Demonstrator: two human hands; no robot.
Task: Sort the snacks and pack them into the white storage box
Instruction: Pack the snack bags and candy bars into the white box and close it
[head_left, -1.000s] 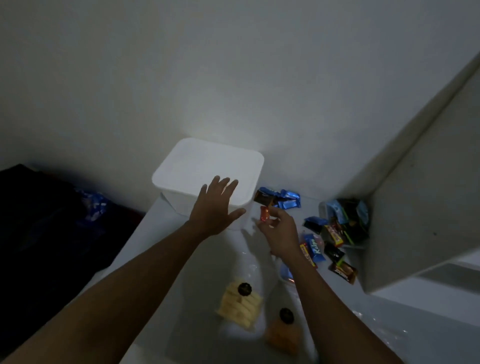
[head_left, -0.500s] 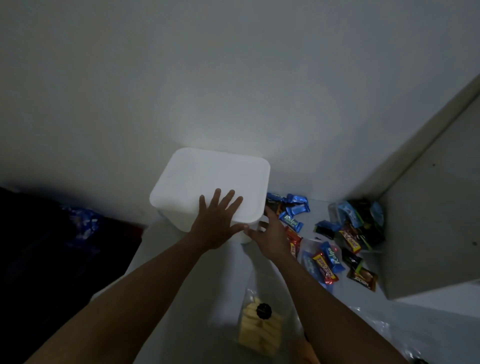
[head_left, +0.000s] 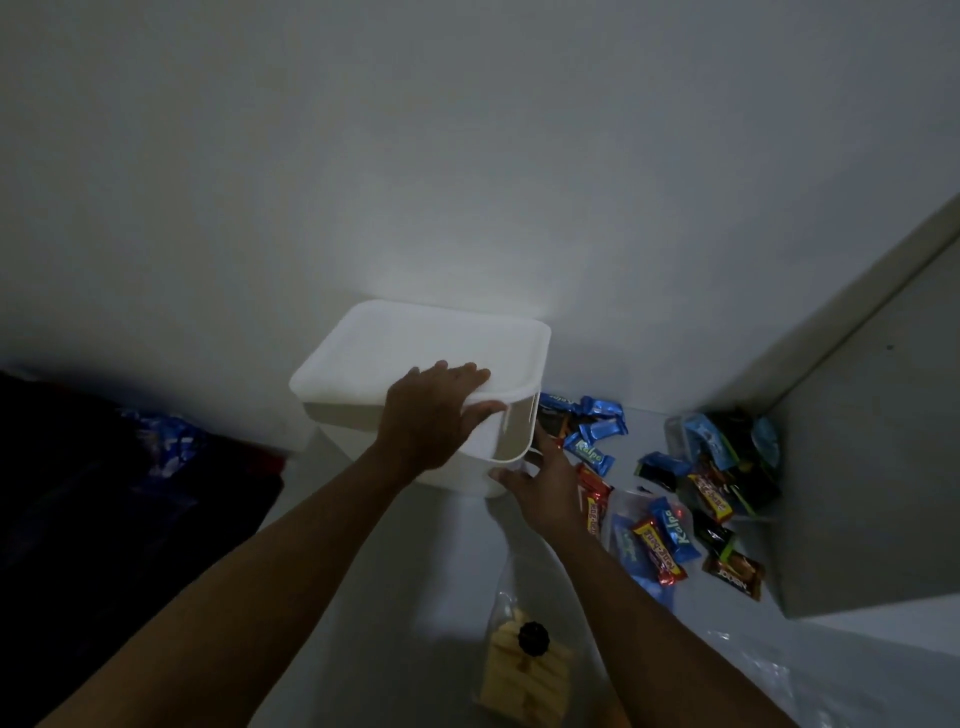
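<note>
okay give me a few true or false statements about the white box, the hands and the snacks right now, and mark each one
1. The left hand grips the near edge of the lid. True.
2. The lid lies flat and shut on the white box. False: its near right corner is lifted.
3. The right hand rests beside the box's lower right corner. True.
4. The wrapped snack bars lie left of the box. False: right of it.
5. The bag of pale biscuits is inside the box. False: it lies on the surface, nearer the camera.
</note>
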